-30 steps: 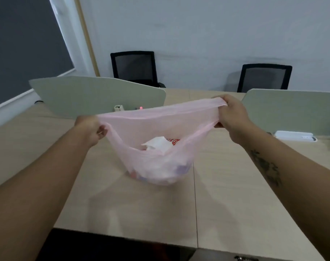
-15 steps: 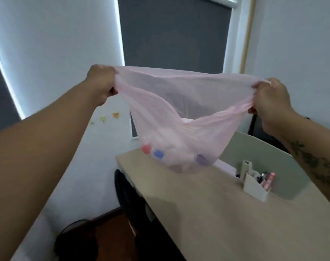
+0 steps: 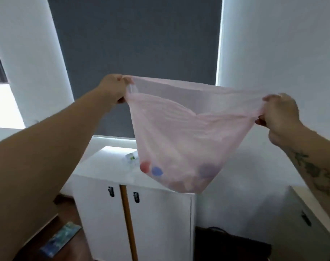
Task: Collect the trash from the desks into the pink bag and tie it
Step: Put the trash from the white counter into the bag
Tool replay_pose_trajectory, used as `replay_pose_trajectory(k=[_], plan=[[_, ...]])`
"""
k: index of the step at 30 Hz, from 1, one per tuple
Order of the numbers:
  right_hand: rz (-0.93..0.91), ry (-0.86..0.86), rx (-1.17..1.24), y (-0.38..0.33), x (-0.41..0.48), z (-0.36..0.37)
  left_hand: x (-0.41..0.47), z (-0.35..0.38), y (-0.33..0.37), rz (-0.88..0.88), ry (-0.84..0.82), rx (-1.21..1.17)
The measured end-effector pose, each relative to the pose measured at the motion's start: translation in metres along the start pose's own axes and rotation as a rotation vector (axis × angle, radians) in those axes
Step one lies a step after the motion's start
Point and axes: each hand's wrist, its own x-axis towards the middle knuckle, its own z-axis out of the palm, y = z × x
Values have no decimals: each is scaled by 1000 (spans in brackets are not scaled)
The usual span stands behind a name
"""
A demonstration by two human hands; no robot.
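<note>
Head view, pink bag (image 3: 181, 132) stretched between both grips

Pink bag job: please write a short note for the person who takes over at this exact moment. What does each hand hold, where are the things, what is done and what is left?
Left hand: shut on one side of the pink bag mouth.
Right hand: shut on the opposite side.
The bag hangs in the air, stretched wide between both hands, in front of a white cabinet.
Done: trash lies in the bag's bottom, coloured pieces showing through.
Left: the mouth is open, so it is not yet tied. No desk surface is clearly visible, so I cannot confirm all trash is collected.
</note>
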Motion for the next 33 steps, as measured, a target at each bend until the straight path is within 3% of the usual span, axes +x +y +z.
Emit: replay_pose_trajectory(k=[5, 9, 18, 23, 27, 31, 33], plan=[[123, -175, -8, 73, -1, 190, 73, -99, -75, -67, 163, 108], [184, -415, 13, 125, -6, 319, 129, -158, -138, -118, 295, 179], [295, -836, -79, 251, 5, 532, 227, -211, -257, -178, 580, 252], [255, -1031, -249, 312, 13, 591, 247, -210, -333, -230, 549, 172], [157, -1129, -379, 360, 23, 595, 263, -191, -380, -221, 432, 124], [46, -1425, -998, 416, 29, 555, 287, -168, -398, -199, 291, 69], [-17, -1494, -1235, 438, 27, 543, 300, -159, -403, -182, 204, 16]])
